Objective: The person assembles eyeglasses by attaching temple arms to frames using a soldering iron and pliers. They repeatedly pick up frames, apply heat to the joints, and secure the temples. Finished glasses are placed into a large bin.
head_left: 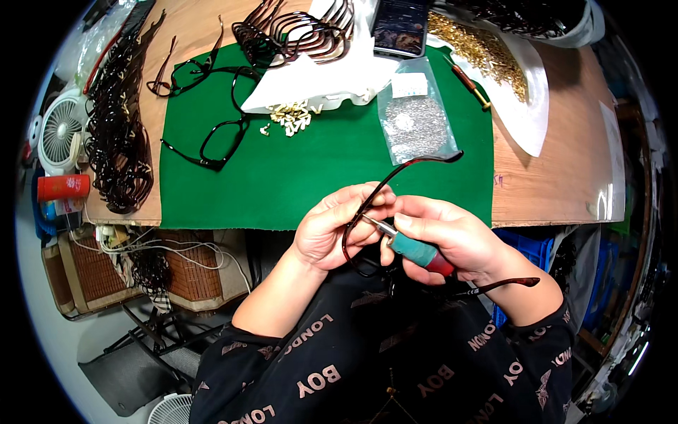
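Just in front of the table's near edge, my left hand (pixel 319 233) is closed on a dark brown eyeglass frame (pixel 348 244). One of its temples rises over the green mat, and the other reaches right past my right wrist. My right hand (pixel 466 237) wraps round a small teal and red powered screwdriver (pixel 417 250). Its thin metal tip points left and meets the frame near my left fingers, by the hinge area. Fingers hide the exact contact point and any screw there. Both fingertips come close together above the tool's tip.
On the green mat (pixel 304 187) lie loose gold hinge pieces (pixel 293 118), a bag of tiny silver screws (pixel 417 124) and dark frames (pixel 222 141). More frames (pixel 296 35) rest on white wrapping. A manual screwdriver (pixel 470 83), phone (pixel 400 27) and gold parts (pixel 494 53) sit farther back.
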{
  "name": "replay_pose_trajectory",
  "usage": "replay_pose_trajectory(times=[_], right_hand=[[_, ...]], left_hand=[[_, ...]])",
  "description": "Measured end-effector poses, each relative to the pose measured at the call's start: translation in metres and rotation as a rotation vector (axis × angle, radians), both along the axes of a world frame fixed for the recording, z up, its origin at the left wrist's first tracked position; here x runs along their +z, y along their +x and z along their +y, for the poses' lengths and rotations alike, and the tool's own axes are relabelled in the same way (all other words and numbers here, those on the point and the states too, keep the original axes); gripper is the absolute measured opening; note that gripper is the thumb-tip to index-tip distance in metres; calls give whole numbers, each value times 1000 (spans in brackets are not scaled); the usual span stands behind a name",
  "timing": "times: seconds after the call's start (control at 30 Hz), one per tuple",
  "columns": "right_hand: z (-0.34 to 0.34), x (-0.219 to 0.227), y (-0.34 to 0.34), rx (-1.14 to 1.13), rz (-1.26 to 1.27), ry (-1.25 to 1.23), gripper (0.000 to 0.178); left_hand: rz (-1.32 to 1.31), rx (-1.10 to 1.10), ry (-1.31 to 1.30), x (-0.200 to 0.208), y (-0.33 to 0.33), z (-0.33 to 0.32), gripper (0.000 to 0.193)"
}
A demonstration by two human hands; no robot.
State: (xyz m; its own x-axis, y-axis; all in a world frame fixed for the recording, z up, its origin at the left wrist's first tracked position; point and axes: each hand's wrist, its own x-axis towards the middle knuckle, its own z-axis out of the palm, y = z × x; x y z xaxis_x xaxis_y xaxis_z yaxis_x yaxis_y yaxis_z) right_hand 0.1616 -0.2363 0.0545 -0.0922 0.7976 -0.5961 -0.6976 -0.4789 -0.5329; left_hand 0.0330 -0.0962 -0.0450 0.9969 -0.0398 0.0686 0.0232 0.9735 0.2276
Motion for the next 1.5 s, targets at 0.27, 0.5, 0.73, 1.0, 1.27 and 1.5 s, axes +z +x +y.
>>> replay_pose_trajectory(times=[0.27,0.5,0.73,1.0,1.27,1.5], right_hand=[[-25,-23,25,93,-1406,367,25],[-14,-21,31,249,-1825,-13,24],[-27,-19,27,149,-1674,82,24],[-22,-19,29,213,-1810,8,26],[-31,-12,25,219,-1682,80,28],[-24,-14,21,343,-1776,24,29]], left_hand=[[166,280,169,36,-24,17,35],[690,957,1352,51,-28,64,35],[203,337,2467,85,-16,2,37],[36,788,2079,105,-41,20,34],[-102,723,740,89,-51,25,19],[-185,309,105,59,-27,14,24]])
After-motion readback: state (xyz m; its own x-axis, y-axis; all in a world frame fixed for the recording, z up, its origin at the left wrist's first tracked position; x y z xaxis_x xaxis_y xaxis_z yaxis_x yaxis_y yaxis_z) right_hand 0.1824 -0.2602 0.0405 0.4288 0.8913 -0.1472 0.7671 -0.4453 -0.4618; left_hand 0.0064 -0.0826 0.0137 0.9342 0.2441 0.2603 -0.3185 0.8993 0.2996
